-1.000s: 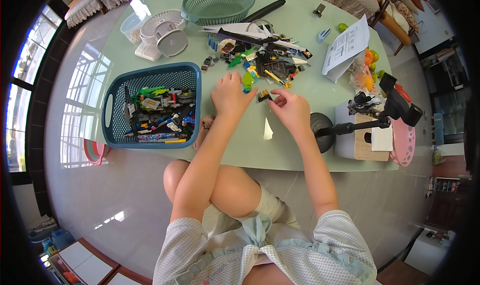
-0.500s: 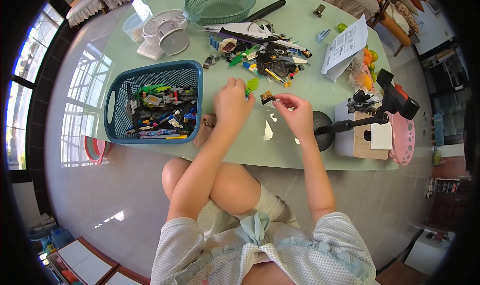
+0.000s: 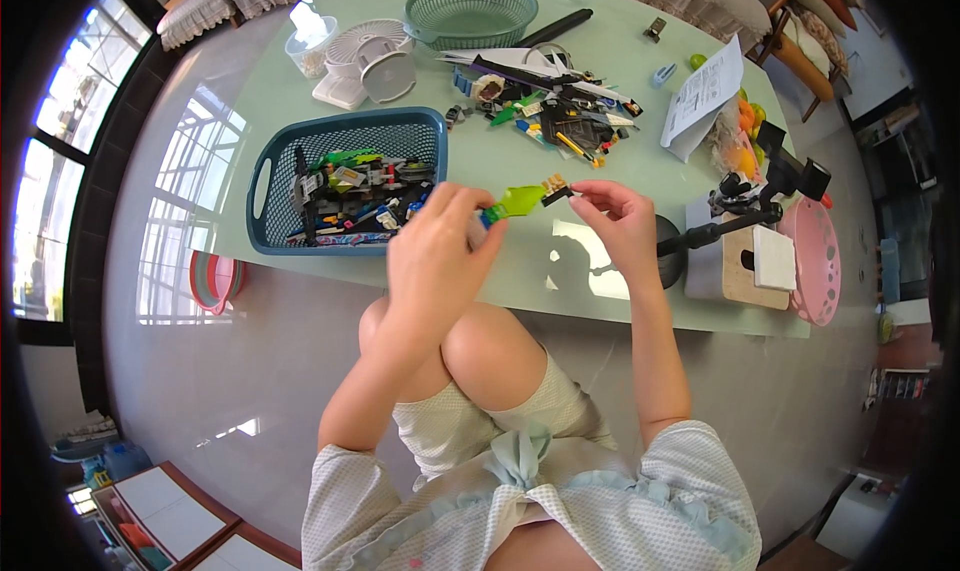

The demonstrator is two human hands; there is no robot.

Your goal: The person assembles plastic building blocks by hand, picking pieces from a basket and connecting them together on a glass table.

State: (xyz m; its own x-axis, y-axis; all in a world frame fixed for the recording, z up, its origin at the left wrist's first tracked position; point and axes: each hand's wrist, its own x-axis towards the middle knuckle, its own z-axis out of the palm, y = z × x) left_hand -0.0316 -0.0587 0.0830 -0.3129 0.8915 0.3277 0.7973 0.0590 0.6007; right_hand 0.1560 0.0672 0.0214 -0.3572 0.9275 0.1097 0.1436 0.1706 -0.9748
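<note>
My left hand (image 3: pixel 440 251) pinches a lime-green, blade-shaped toy brick piece (image 3: pixel 520 202). Green and blue bits show at its base near the fingertips. Between the thumb and fingers of my right hand (image 3: pixel 622 226) is a small black-and-gold toy brick piece (image 3: pixel 554 190). The two pieces meet in the picture just above the table's near side; whether they touch, I cannot tell. To the left of my left hand stands a blue basket (image 3: pixel 262 233) of mixed toy bricks (image 3: pixel 362 196). A loose heap of toy bricks (image 3: pixel 570 121) lies beyond both hands.
Beside my right hand is a black stand (image 3: pixel 715 233), with a pink perforated basket (image 3: pixel 815 261) farther right. A paper sheet (image 3: pixel 703 96) leans near bagged fruit (image 3: pixel 738 151). At the back sit a green basket (image 3: pixel 470 43) and a white fan (image 3: pixel 375 61).
The head view has shifted, so the table sits farther right. My left hand has turned and come nearer me, showing more of the lime-green piece. The two held pieces are closer together.
</note>
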